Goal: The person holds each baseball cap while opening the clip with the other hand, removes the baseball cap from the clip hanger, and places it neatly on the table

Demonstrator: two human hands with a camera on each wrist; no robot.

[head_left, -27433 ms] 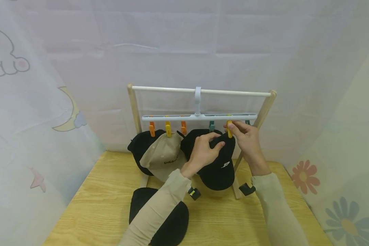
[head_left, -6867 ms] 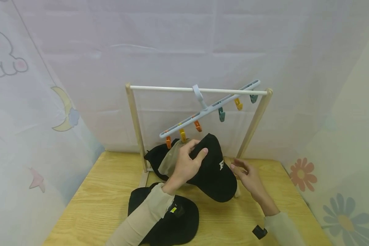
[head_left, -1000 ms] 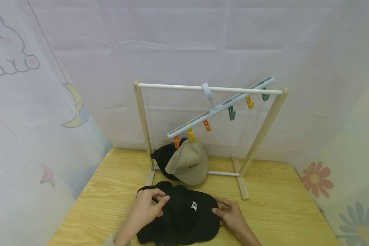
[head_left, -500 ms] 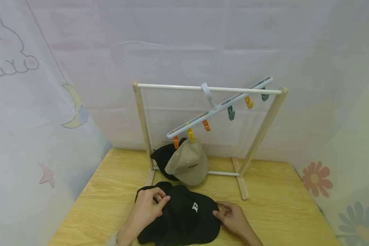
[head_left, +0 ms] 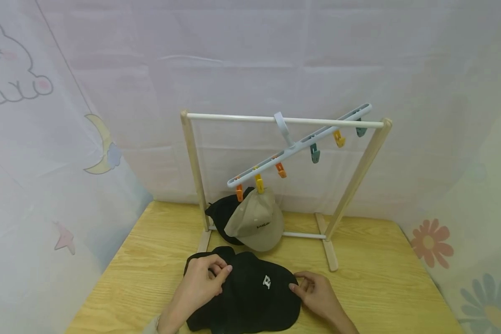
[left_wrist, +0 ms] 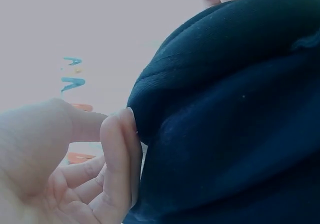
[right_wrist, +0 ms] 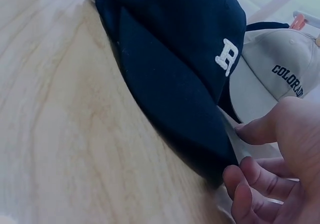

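Little has shifted in the last second: both hands stay on the black cap (head_left: 250, 297), which lies on the table (head_left: 380, 287) atop another dark cap, its white embroidered letter facing up between them. Several seconds earlier the left hand held this cap up by the rack; now it sits flat in front of the person.

The left hand (head_left: 202, 283) rests on the cap's left side, fingers curled and pinching the fabric near the crown; the left wrist view shows the thumb and fingers (left_wrist: 120, 154) closed against a fold of dark cloth. The right hand (head_left: 315, 292) touches the cap's right edge, its fingers bent, with the tips at the brim; from the right wrist view the fingers (right_wrist: 255, 181) curl just under the brim's edge, though whether they truly grip it cannot be told.

Beyond the hands stands the rack (head_left: 359, 171), wooden legs with a white top bar. From that bar hangs a hanger (head_left: 300, 144), tilted low toward the left hand's side and high toward the right. Two of its clips hold a beige cap (head_left: 256, 220) and a second black cap (head_left: 223, 218) behind it, both just past the left hand. The remaining clips, orange, green, yellow and teal, hang free above the right hand.
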